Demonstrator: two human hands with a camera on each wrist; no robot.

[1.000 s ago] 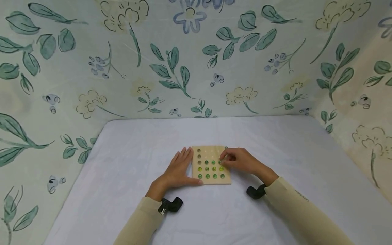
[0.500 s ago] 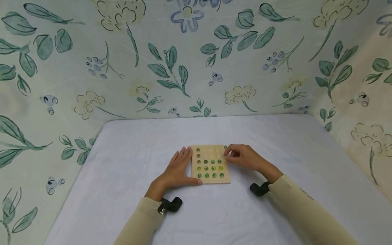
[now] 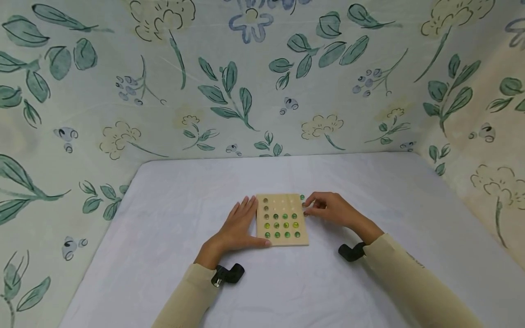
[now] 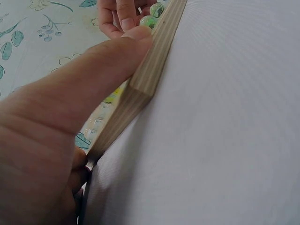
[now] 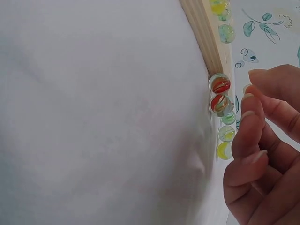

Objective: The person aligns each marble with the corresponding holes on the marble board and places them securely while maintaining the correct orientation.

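A square pale wooden board lies on the table with green, yellow and brownish marbles set in rows on it. Along its left side and near edge rests my left hand, fingers extended, thumb on the near corner. My right hand is at the board's right edge, fingers bent, thumb and forefinger close together. I see no marble between those fingertips. In the right wrist view two red-swirled marbles sit against the board's side, just beyond the fingertips. Green and yellow marbles lie behind them.
White cloth covers the table. A green marble lies off the board at its far right corner. Floral fabric hangs behind and at both sides. Each wrist wears a black camera.
My right hand has moved off the board's marbles to the right, and reddish marbles beside the board now show at its fingertips. My left hand stays in place.
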